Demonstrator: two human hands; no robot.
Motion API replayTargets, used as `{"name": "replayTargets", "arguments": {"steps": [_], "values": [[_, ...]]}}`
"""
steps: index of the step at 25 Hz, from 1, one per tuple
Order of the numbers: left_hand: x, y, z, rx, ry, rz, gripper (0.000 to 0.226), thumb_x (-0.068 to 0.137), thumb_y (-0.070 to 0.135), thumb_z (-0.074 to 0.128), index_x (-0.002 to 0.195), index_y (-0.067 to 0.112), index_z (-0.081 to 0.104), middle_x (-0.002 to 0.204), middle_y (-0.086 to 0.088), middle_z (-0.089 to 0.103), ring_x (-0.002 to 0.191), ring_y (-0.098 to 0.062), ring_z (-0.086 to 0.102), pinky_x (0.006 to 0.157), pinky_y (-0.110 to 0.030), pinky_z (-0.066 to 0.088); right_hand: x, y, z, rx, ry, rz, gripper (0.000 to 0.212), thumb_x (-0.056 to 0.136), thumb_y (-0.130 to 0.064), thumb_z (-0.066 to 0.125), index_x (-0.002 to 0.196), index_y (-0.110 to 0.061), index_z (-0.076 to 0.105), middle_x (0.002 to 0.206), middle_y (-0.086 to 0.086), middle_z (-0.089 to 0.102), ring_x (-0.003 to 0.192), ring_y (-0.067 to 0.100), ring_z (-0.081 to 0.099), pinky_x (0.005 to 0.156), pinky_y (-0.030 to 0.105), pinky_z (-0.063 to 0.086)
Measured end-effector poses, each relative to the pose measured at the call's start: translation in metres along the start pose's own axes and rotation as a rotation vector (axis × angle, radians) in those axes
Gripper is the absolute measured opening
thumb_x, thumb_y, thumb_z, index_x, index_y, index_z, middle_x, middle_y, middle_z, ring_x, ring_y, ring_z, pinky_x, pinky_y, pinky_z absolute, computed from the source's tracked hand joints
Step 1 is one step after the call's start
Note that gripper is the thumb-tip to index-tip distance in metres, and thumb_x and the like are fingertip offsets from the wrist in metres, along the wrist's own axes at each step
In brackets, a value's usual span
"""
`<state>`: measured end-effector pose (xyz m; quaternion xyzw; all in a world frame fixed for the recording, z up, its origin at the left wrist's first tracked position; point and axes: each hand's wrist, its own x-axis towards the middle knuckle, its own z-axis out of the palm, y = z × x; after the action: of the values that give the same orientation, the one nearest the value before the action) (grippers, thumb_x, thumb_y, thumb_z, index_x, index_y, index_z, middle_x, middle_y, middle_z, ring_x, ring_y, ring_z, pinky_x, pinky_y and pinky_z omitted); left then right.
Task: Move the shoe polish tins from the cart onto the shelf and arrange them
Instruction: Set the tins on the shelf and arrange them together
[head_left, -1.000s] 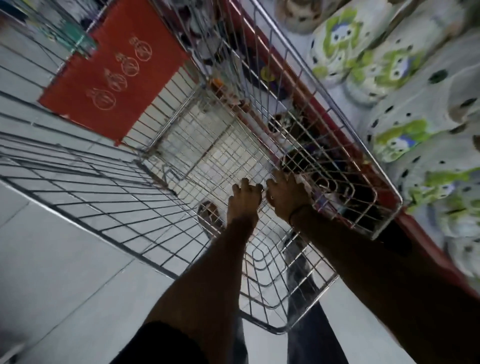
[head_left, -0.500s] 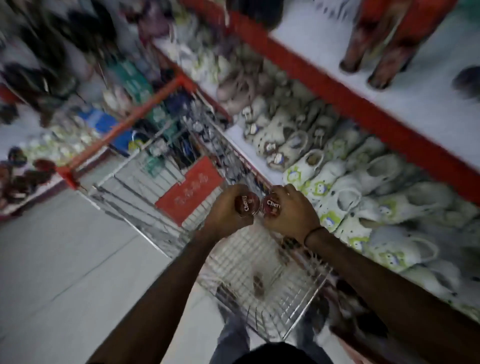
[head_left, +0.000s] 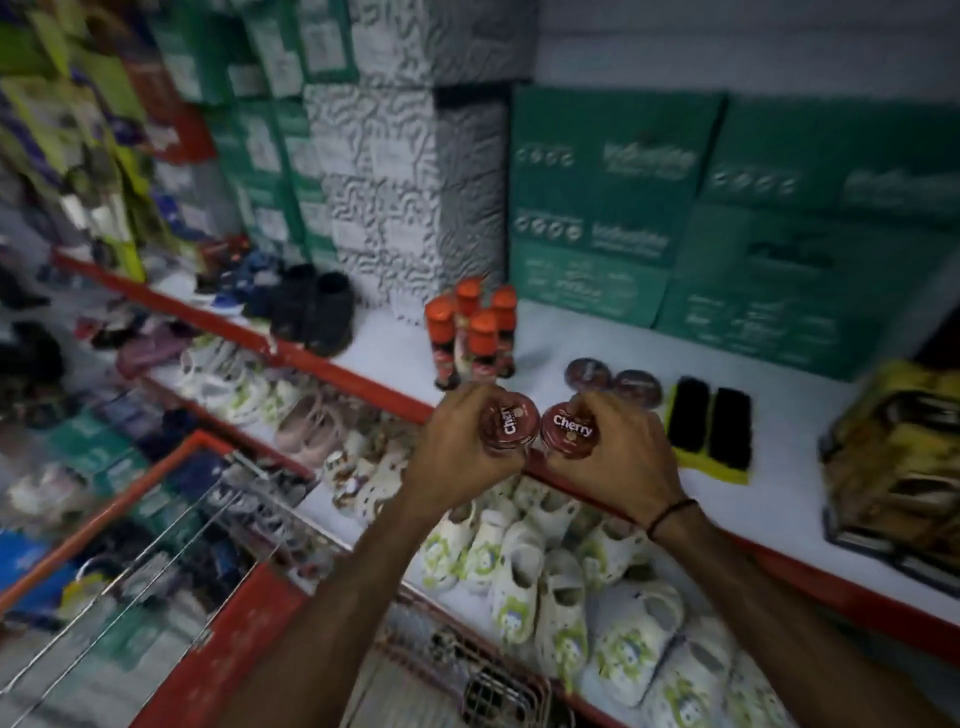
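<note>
My left hand grips a round dark-red polish tin with white "Cherry" lettering. My right hand grips a second such tin. Both tins are held side by side, nearly touching, just above the red front edge of the white shelf. Two more dark-red tins lie flat on the shelf just behind my right hand. The wire cart is below, at the bottom of the view.
Several orange-capped bottles stand on the shelf left of the tins. Black brushes on a yellow pad lie to the right, then a yellow packet. Green boxes line the back. White clogs fill the lower shelf.
Both hands rose from the cart's basket, each with a tin, up to the shelf's front edge. The view swung from the cart to the shelf.
</note>
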<state>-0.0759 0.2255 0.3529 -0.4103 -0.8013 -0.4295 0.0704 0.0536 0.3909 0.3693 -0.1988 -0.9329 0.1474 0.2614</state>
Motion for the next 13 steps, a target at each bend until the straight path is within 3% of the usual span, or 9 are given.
{"name": "replayTargets", "arguments": {"steps": [2, 7, 9, 13], "values": [[0.022, 0.018, 0.025, 0.052, -0.092, -0.018, 0.051, 0.053, 0.042, 0.075, 0.099, 0.021, 0.066, 0.099, 0.001, 0.072, 0.090, -0.019, 0.066, 0.076, -0.032, 0.054, 0.004, 0.026, -0.011, -0.141, -0.032, 0.069, 0.050, 0.057, -0.064, 0.074, 0.088, -0.025, 0.064, 0.090, -0.003, 0.073, 0.095, 0.024, 0.068, 0.074, 0.037, 0.052], [0.047, 0.022, 0.070, 0.195, -0.308, -0.101, 0.034, 0.061, 0.026, 0.078, 0.091, 0.014, 0.068, 0.093, -0.008, 0.076, 0.091, -0.032, 0.070, 0.074, -0.044, 0.059, 0.013, 0.059, -0.004, -0.369, -0.169, 0.091, 0.041, 0.071, -0.061, 0.067, 0.096, -0.029, 0.074, 0.103, -0.003, 0.074, 0.115, 0.026, 0.058, 0.088, 0.041, 0.042], [0.054, 0.023, 0.080, 0.259, -0.302, -0.066, 0.031, 0.065, 0.024, 0.077, 0.095, 0.015, 0.072, 0.104, -0.010, 0.074, 0.100, -0.036, 0.068, 0.079, -0.045, 0.059, 0.020, 0.066, -0.003, -0.399, -0.186, 0.068, 0.041, 0.075, -0.062, 0.065, 0.104, -0.034, 0.075, 0.116, -0.004, 0.071, 0.120, 0.026, 0.053, 0.093, 0.045, 0.040], [0.067, 0.022, 0.089, 0.309, -0.303, -0.028, 0.042, 0.077, 0.033, 0.079, 0.119, 0.032, 0.075, 0.145, -0.012, 0.059, 0.130, -0.037, 0.055, 0.106, -0.047, 0.048, 0.028, 0.079, -0.004, -0.424, -0.228, 0.088, 0.045, 0.081, -0.057, 0.063, 0.120, -0.036, 0.071, 0.133, -0.005, 0.063, 0.126, 0.026, 0.049, 0.101, 0.048, 0.037]]}}
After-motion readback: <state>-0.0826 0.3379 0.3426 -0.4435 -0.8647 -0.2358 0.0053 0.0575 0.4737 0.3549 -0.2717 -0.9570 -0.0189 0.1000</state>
